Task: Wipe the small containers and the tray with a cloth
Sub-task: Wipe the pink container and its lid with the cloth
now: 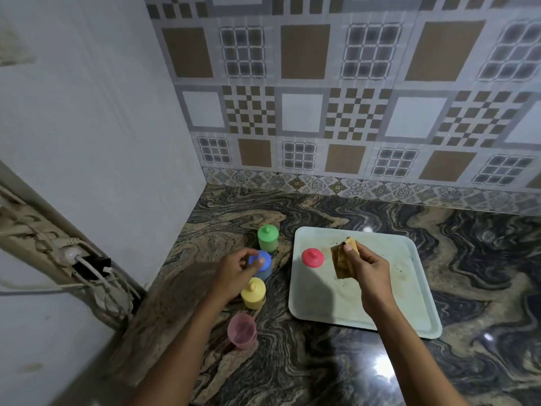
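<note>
RIGHT: your right hand [369, 268] grips the folded cloth [341, 263] over the tray [380, 315], just right of the red lid [312, 258] | LEFT: your left hand [237, 266] curls over the blue container [265, 269]; blurred, grip cannot be determined | COUNTER [322, 361]: green container [268, 238], yellow container [253, 293], pink cup [242, 331] left of tray.

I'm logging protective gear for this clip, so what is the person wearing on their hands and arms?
Nothing visible: the left hand and right hand are bare, no gloves or watch, and both forearms show no sleeves up to the frame's edge.
</note>
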